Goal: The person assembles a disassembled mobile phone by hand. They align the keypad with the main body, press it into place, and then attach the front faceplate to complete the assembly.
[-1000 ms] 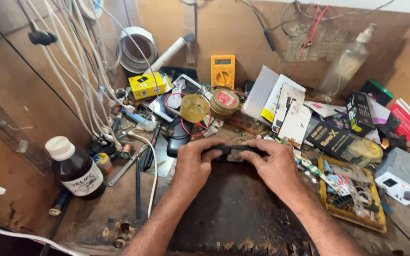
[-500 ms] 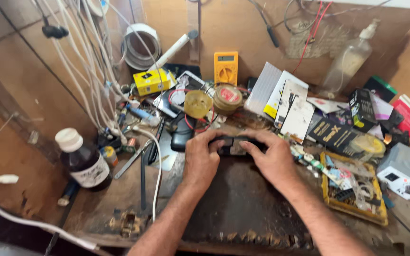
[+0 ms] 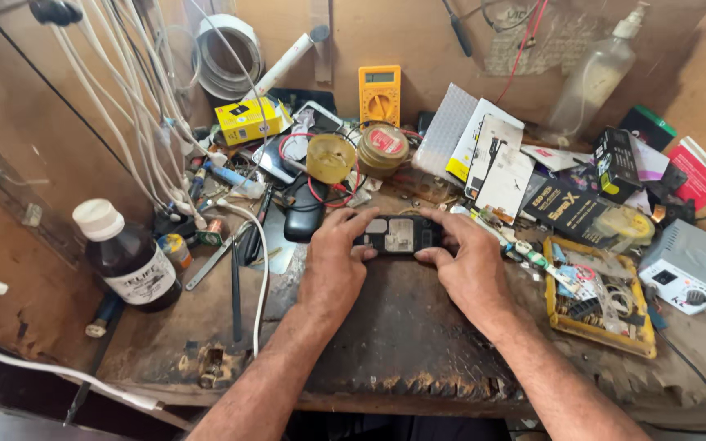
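Opened phone (image 3: 399, 234) lies between left hand (image 3: 335, 265) and right hand (image 3: 471, 269); bottle (image 3: 127, 255) far left.

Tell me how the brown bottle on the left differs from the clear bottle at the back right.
The brown bottle is dark glass with a white screw cap; the clear pump bottle is see-through with a pump top. The brown bottle stands upright on the bench, short and squat; the clear pump bottle is taller, slimmer and leans against the back wall. The brown bottle carries a white label; the clear pump bottle shows none. Both stand outside the reach of either grip.
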